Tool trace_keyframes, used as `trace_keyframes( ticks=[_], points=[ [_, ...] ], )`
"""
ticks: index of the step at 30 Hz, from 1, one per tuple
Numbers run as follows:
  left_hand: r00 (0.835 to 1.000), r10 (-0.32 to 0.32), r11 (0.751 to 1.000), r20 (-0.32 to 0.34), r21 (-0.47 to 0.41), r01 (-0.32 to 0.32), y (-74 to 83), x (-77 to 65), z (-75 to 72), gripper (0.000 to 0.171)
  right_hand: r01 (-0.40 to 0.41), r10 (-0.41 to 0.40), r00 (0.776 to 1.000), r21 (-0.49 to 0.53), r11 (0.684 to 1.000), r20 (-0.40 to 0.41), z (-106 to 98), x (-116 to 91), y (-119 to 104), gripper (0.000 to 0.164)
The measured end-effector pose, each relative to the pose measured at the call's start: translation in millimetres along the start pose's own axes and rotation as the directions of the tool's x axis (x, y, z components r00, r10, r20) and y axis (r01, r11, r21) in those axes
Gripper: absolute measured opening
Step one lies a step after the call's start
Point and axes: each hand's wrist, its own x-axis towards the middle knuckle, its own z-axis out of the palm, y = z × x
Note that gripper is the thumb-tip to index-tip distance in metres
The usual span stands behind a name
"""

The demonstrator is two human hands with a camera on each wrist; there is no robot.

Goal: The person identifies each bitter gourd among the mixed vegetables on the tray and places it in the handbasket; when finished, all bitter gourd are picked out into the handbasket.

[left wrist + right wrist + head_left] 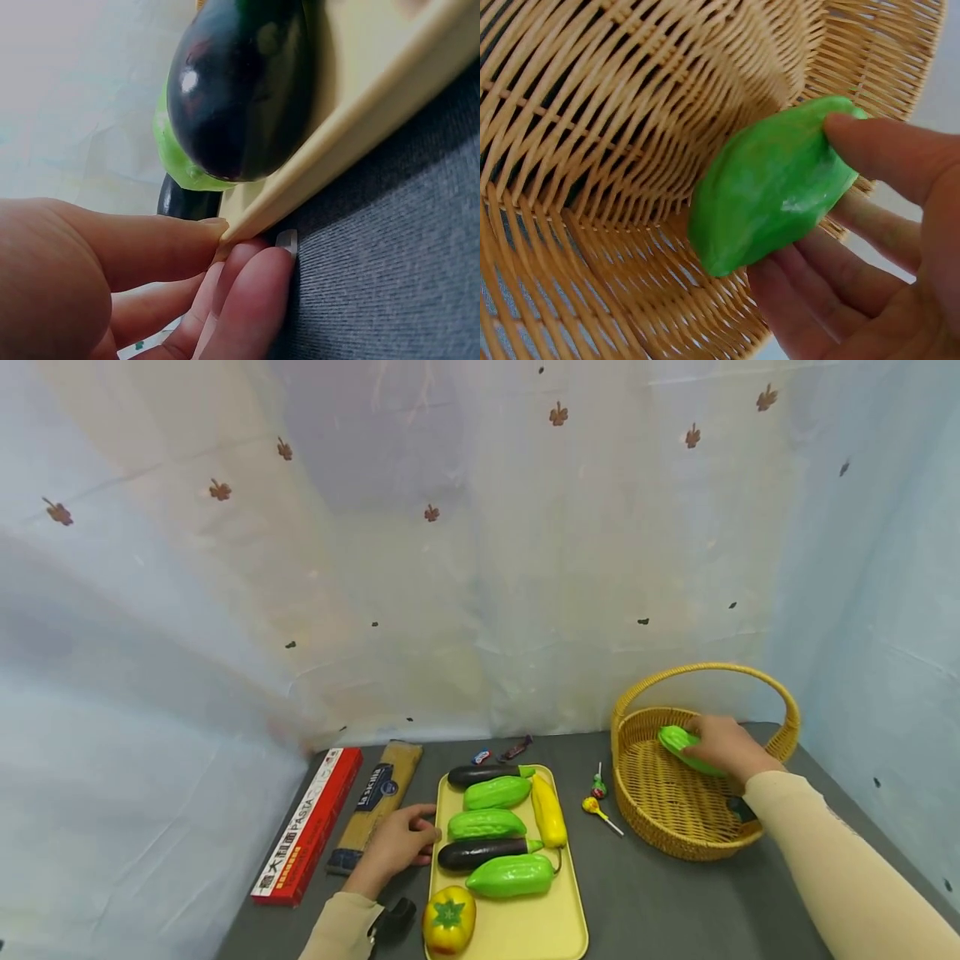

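My right hand point(723, 747) grips a green bitter melon point(772, 187) inside the wicker basket point(652, 831). In the right wrist view the thumb lies on one side of the melon and the fingers on the other. On the left, my left hand point(401, 843) pinches the rim of the yellow tray point(300, 172) between thumb and fingers. The tray bears two dark eggplants point(480, 853), three green bitter melons point(513, 875), a long yellow vegetable point(549, 814) and a yellow-orange persimmon point(448, 920) at its near left corner.
Left of the tray lie a red-and-white pasta box point(307, 827) and a pasta packet point(382, 793). Two lollipops point(592, 807) lie between tray and basket. Small wrapped candies point(516, 749) sit behind the tray. The basket's tall handle point(705, 667) arches overhead; a curtain point(480, 568) hangs behind.
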Motion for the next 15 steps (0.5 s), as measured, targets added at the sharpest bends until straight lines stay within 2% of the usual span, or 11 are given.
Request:
trace_keyframes(
  ticks=[9,15],
  points=[
    [1.0,-0.015,1.0,0.014,-0.026,0.016,1.0,0.1,-0.2,0.054,-0.028,0.027,0.999,-0.059,0.998,-0.017,5.1,-2.1,2.0,0.059],
    [1.0,-0.021,1.0,0.015,-0.011,0.022,2.7,0.7,-1.1,0.056,-0.015,0.012,0.999,-0.07,0.997,-0.034,8.9,-1.4,5.4,0.055]
  ],
)
